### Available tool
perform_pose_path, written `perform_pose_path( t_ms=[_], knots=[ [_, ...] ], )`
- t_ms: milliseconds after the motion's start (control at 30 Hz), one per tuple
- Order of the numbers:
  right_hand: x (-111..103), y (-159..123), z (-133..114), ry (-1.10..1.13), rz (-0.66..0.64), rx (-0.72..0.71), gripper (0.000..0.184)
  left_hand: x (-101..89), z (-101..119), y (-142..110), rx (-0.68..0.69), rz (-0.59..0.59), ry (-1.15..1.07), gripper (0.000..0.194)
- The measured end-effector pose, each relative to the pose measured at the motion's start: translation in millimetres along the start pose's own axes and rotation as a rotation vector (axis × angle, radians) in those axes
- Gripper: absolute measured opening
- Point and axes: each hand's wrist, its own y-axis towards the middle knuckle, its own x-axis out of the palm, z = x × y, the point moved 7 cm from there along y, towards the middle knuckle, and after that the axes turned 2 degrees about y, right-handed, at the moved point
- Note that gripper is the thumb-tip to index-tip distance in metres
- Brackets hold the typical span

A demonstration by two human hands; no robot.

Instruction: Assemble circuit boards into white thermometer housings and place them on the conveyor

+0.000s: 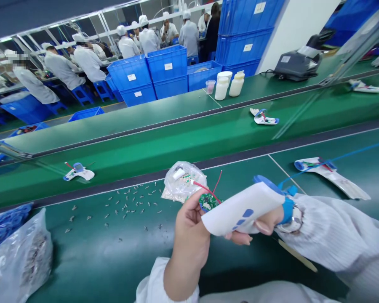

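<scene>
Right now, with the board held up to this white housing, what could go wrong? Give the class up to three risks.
The red wires on the green circuit board in the left hand might get pinched against the white plastic housing in the right hand. A sleeve could scatter the loose small metal parts on the green conveyor belt. The blue cord at the right wrist could snag.
</scene>
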Motion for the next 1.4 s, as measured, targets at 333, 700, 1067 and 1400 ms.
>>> perform_pose_path(
  t_ms=[333,700,1067,1400],
  knots=[
    [6.4,16.5,4.0,-0.105,-0.185,0.004,0.057,12.7,-8.3,-2.4,-0.116,-0.163,-0.144,0.037],
    [-35.2,-13.2,-29.1,-0.488,0.484,0.014,0.034,-21.6,30.2,-7.0,0.295,0.03,0.162,0.034],
    [25.0,0.0,-91.3,-0.911,0.76,-0.363,0.012,-15.1,56.3,-31.9,0.612,0.141,0.842,0.031],
    [-8.2,-1.5,-89.3,-0.675,0.771,-0.396,0.018,-21.5,47.5,-30.2,0.544,0.16,0.803,0.031]
  ],
)
